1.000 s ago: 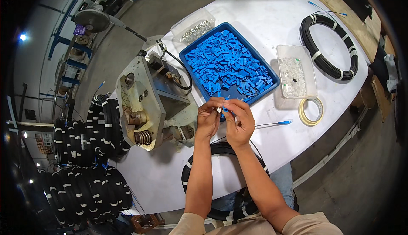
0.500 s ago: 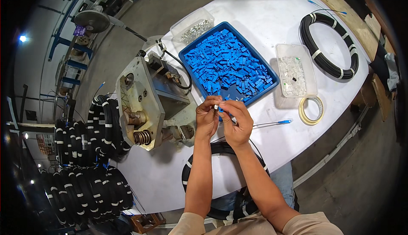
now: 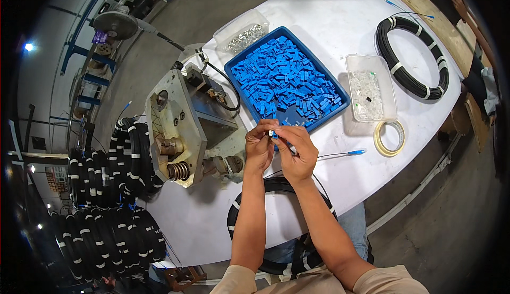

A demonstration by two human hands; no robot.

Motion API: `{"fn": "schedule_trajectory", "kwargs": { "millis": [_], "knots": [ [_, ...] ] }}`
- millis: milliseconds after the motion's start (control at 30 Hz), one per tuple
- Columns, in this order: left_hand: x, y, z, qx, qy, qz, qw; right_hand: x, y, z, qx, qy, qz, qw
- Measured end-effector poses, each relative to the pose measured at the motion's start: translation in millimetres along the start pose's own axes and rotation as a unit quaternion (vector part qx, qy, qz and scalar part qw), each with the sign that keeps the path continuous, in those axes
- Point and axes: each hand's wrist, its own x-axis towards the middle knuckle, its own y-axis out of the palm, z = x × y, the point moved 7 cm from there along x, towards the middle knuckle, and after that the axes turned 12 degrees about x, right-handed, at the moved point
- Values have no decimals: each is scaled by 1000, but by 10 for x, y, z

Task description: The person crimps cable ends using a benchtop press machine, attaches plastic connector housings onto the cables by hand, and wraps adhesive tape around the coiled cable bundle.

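My left hand [image 3: 258, 148] and my right hand [image 3: 298, 153] meet at the near edge of a blue tray [image 3: 342, 89]. Fingertips of both pinch a small blue connector housing [image 3: 275, 135] with a white part showing at its left side. Fingers hide most of it. The tray holds a heap of blue connector housings [image 3: 287, 76]. Beneath my forearms lies a black cable coil [image 3: 276, 185] tied with white bands, partly over the table edge. A thin cable ending in a blue connector [image 3: 356, 152] lies right of my right hand.
A metal press [image 3: 178, 129] stands left of the tray. Beyond it is a clear box of metal parts [image 3: 247, 36]. To the right are a clear box of small pieces [image 3: 366, 95], a tape roll [image 3: 390, 139] and another cable coil [image 3: 396, 65]. Banded coils [image 3: 106, 235] are stacked at left.
Both hands stay almost in place, my right fingers shifting slightly; a little more of the blue housing shows. Another person's hand and arm have come into view at the far upper right.
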Motion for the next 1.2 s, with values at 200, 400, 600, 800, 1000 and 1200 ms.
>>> {"fn": "schedule_trajectory", "kwargs": {
  "millis": [200,400,600,800,1000,1200],
  "knots": [
    [16,-1,-3,4,12,-7,1000,-1,-32,18,16,-1,-19,1000],
    [-1,30,-10,20,31,-1,999,-22,-113,-42,47,12,-42,998],
    [3,65,-41,13,32,-18,999,-35,-64,-131,55,58,-45,996],
    [-19,83,-35,72,35,-6,997,-31,-71,-214,8,104,-45,994],
    [-14,142,-40,88,-13,-27,996,-108,-96,-448,102,193,-80,973],
    [-42,56,2,89,-32,-53,994,-109,-60,-475,130,211,-46,968]
  ]
}}
